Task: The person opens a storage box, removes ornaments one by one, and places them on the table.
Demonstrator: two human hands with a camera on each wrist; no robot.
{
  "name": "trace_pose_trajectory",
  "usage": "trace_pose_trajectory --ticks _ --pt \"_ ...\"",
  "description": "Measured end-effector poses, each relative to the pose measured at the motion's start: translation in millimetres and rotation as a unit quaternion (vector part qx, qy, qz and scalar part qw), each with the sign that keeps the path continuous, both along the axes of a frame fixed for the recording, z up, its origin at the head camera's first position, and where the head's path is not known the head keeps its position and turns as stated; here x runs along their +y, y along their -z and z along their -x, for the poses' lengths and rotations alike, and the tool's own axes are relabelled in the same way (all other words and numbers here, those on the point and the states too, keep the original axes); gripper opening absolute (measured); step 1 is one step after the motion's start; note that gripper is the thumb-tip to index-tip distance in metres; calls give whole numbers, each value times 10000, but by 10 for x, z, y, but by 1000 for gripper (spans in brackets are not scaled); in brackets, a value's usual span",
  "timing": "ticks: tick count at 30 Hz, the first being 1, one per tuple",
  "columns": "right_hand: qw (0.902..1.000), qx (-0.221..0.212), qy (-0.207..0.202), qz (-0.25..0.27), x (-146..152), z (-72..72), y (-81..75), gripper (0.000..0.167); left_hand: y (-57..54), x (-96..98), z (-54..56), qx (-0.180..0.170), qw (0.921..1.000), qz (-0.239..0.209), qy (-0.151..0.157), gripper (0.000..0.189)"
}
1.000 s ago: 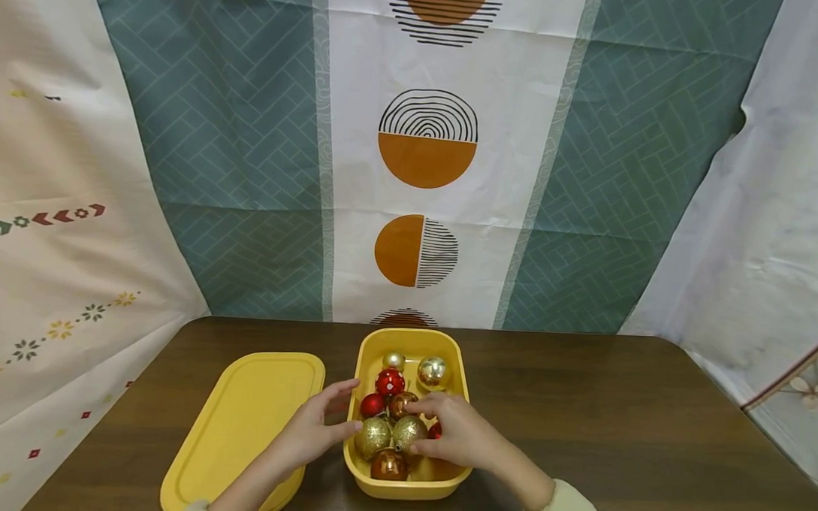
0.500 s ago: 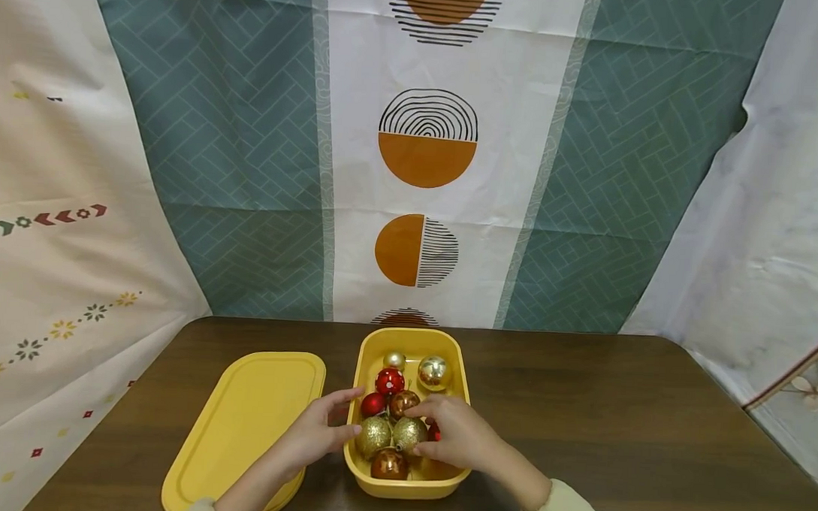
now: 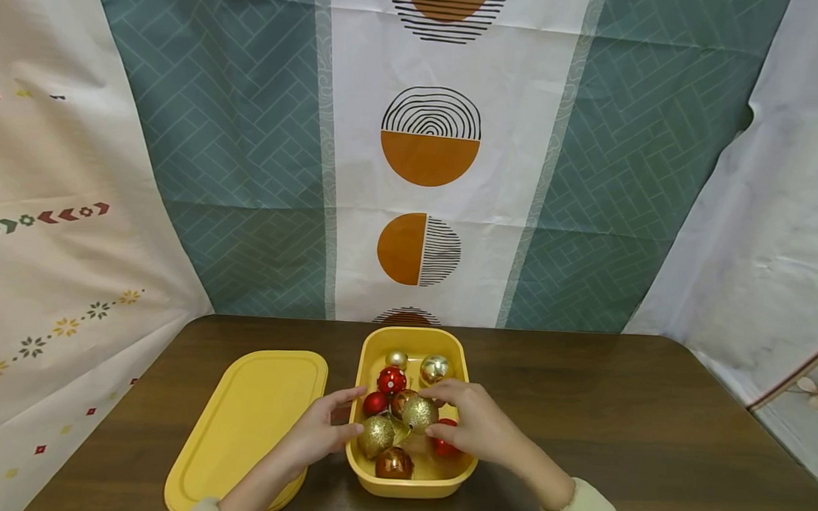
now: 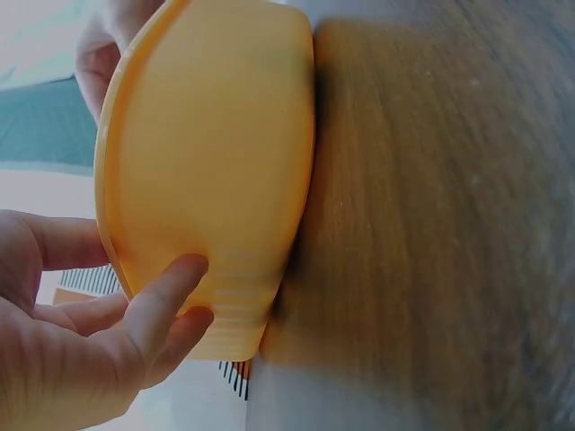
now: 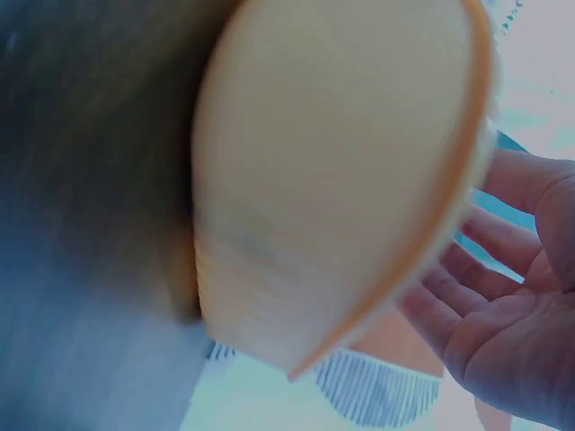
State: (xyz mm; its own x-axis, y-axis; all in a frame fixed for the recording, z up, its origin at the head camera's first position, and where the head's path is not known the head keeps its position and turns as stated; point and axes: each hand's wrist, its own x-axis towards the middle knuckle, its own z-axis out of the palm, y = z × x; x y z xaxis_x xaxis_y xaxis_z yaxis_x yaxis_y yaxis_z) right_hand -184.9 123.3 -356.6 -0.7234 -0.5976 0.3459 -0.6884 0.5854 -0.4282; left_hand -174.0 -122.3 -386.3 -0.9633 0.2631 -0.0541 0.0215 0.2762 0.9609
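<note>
A yellow plastic box [image 3: 411, 487] holds several Christmas baubles. My right hand [image 3: 480, 423] pinches a glittery gold bauble [image 3: 420, 414] between thumb and fingers, over the middle of the box. In the right wrist view the box wall hides that bauble. My left hand [image 3: 318, 427] holds the box's left side, and in the left wrist view its fingertips [image 4: 184, 269] rest on the outer wall. Another glittery gold bauble [image 3: 376, 436] lies near the left thumb, with a shiny copper bauble [image 3: 394, 463] in front of it. A red bauble [image 3: 446, 437] sits under the right hand.
A yellow lid [image 3: 247, 423] lies on the dark wooden table [image 3: 579, 419] left of the box. Toward the box's far end are a red dotted bauble [image 3: 392, 380], a plain red one [image 3: 375, 404] and a shiny gold one [image 3: 435, 369]. A patterned curtain [image 3: 250, 167] hangs behind.
My right hand has taken hold of the glittery gold bauble and moved it up and slightly right, away from the copper one. The red bauble at right now shows more. My left hand stays at the box.
</note>
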Motion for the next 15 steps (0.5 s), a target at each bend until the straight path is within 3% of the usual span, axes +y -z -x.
trace_pose_trajectory --ticks 8,15 --pt "9978 136 350 543 331 43 -143 42 2 -9 -8 -44 10000 -22 -67 56" --pt "9919 296 997 732 765 118 -160 43 -1 5 -3 -115 9999 -13 -96 55"
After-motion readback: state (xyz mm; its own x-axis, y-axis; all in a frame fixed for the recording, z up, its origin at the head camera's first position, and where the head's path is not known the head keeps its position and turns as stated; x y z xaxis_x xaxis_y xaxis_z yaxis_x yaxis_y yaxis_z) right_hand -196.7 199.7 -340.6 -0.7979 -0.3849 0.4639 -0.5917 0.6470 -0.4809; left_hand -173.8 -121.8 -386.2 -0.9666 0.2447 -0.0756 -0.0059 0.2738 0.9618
